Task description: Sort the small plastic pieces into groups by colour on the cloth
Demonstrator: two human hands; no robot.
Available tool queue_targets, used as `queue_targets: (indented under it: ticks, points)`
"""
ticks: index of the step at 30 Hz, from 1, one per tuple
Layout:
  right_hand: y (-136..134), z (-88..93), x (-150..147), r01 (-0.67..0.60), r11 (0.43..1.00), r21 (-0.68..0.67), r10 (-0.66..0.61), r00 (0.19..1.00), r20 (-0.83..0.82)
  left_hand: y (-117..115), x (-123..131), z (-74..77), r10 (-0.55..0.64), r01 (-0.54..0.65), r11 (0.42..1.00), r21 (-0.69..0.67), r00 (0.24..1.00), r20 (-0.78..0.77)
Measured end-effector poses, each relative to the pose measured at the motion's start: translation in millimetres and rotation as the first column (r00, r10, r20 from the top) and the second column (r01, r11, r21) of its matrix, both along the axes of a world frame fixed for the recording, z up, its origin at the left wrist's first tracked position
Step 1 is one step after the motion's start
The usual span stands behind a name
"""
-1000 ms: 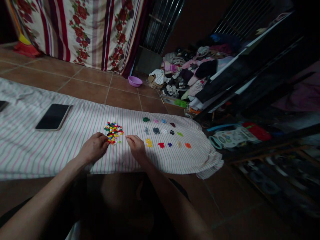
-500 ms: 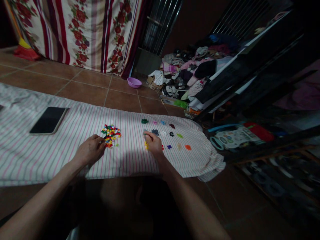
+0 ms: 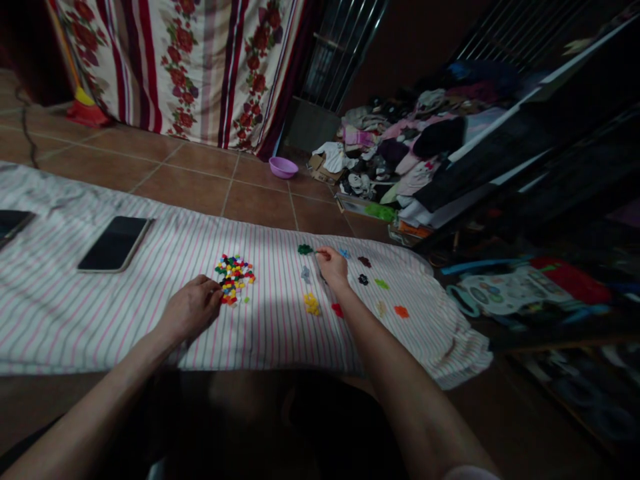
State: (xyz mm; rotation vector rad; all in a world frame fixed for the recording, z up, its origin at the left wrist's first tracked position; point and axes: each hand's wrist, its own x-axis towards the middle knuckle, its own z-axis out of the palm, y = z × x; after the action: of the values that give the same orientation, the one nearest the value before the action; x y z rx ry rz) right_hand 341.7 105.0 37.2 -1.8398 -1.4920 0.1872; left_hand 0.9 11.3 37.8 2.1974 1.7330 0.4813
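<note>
A pile of small mixed-colour beads or pieces [image 3: 235, 272] lies on the striped cloth [image 3: 273, 333]. My left hand [image 3: 195, 303] rests at its near left edge, fingers curled together; what they pinch, if anything, is hidden. Further right, my right hand [image 3: 334, 268] is closed in a pinch just right of the dark green cluster [image 3: 304, 249], its held piece too small to make out. Nearby lie grey [image 3: 305, 273], yellow [image 3: 311, 305], and red clusters [image 3: 337, 310], the red one partly behind my right wrist. Blue pieces [image 3: 344, 253] show beyond this hand.
Right of my arm sit brown [image 3: 365, 262], black [image 3: 363, 279], lime [image 3: 381, 283], beige [image 3: 381, 308] and orange clusters [image 3: 401, 311]. A phone [image 3: 115, 245] lies at left, another dark device [image 3: 13, 225] beyond it. A purple basin [image 3: 283, 167] stands on the tiled floor.
My right hand has moved from above the yellow and grey clusters, away from me and right, to beside the dark green one. My left hand stays by the mixed pile. The view has shifted slightly.
</note>
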Motion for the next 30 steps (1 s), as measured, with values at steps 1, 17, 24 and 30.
queue_targets:
  ticks: [1, 17, 24, 30]
  points:
    - [5.5, 0.3, 0.8, 0.012, 1.0, -0.012, -0.012, 0.999, 0.034, 0.0, 0.4, 0.6, -0.001, 0.001, 1.0, 0.0, 1.0, 0.001]
    - [41.9, -2.9, 0.1, 0.087, 0.982, -0.165, -0.032, 0.951, 0.308, 3.3, 2.4, 3.8, 0.001, 0.0, 1.0, -0.017, 1.0, 0.025]
    - [29.4, 4.0, -24.3, -0.082, 0.996, -0.026, 0.086, 0.974, 0.211, 3.3, 0.6, 3.1, 0.003, -0.001, 0.999, -0.044, 1.0, 0.031]
    - [-8.6, 7.1, -78.0, -0.397, 0.918, 0.023, 0.392, 0.914, 0.108, 1.6, -3.1, 0.9, -0.009, 0.011, 0.999, -0.043, 0.998, 0.061]
